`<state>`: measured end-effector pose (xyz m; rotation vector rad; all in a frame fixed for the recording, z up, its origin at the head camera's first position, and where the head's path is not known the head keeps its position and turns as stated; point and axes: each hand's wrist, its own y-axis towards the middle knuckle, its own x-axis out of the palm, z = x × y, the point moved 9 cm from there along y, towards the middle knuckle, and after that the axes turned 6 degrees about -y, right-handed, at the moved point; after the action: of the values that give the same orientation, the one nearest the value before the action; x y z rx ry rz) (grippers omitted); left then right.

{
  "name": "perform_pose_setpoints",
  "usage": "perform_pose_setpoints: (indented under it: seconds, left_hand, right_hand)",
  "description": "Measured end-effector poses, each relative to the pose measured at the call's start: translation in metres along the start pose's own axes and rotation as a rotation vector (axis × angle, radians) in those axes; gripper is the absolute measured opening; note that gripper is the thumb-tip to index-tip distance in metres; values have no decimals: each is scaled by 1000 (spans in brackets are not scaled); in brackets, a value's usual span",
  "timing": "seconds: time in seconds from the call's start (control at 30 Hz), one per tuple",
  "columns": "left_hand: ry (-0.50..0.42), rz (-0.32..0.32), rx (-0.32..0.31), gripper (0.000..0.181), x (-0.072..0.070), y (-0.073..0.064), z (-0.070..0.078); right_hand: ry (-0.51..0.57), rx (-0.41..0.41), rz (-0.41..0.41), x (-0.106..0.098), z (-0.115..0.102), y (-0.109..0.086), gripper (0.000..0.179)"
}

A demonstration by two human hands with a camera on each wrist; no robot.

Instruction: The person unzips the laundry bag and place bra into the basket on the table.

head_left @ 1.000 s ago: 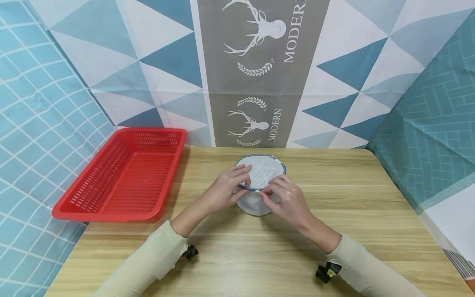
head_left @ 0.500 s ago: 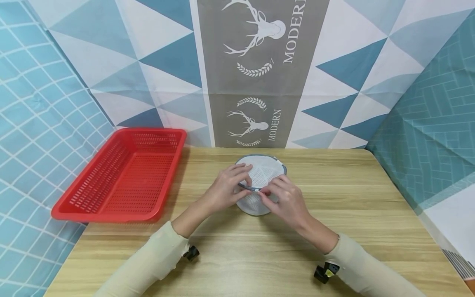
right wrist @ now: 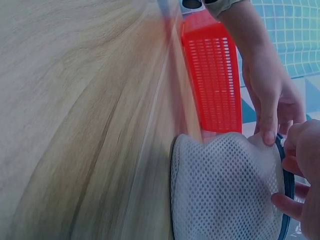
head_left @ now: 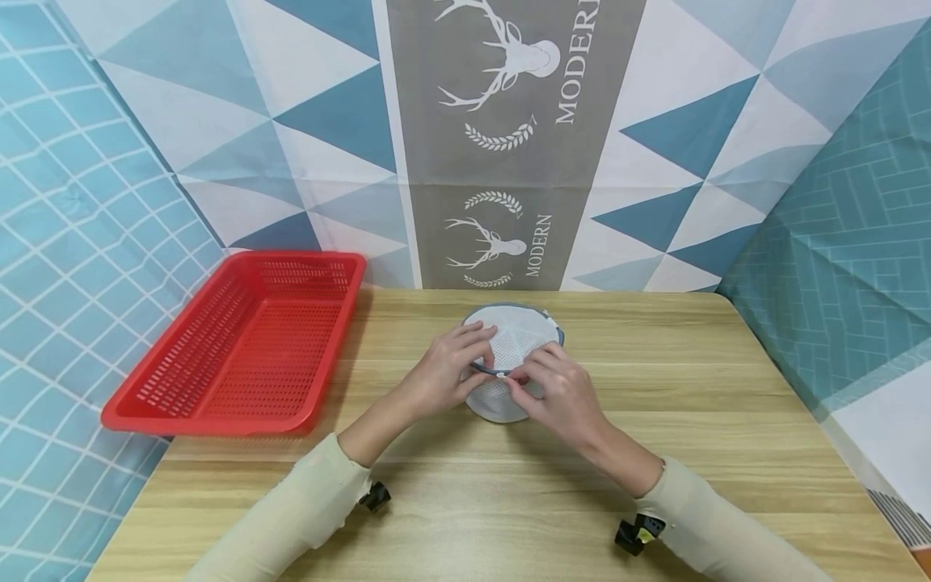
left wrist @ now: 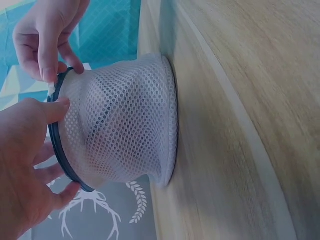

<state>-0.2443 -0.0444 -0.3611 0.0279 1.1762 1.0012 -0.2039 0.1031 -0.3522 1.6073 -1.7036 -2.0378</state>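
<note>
A white mesh laundry bag (head_left: pixel 512 327), round and drum-shaped with a dark blue zipper rim on top, stands upright on the wooden table. My left hand (head_left: pixel 445 365) grips the rim at its near left side, thumb outside the mesh, as the left wrist view shows. Close beside it, my right hand (head_left: pixel 563 392) pinches the small white zipper pull (head_left: pixel 502 374) at the near edge of the rim. In the right wrist view the mesh side (right wrist: pixel 227 185) looks slightly creased. What lies inside the bag, if anything, cannot be seen.
A red plastic basket (head_left: pixel 320 404) with slotted walls stands at the table's left, near the tiled cloth. The wooden table (head_left: pixel 480 509) reaches to a patterned backdrop (head_left: pixel 349 194) behind the bag. A teal cloth (head_left: pixel 858 234) hangs along the right side.
The zipper pull and my right fingertips have shifted slightly left along the near rim. The bag's top has edged a little to the right. My left hand keeps its grip almost unmoved.
</note>
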Motion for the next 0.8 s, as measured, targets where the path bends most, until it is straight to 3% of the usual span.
perform_pose_setpoints:
  seconds: [0.23, 0.5, 0.8]
  left_hand:
    - [-9, -13, -10, 22, 0, -3, -3]
    - [19, -21, -107, 21, 1, -3, -9]
    - [-17, -10, -74, 23, -1, 0, -3]
  right_hand:
    - [10, 23, -25, -1, 4, -2, 10]
    - [9, 22, -21, 0, 3, -2, 13]
    - [1, -5, 1, -1, -3, 0, 13]
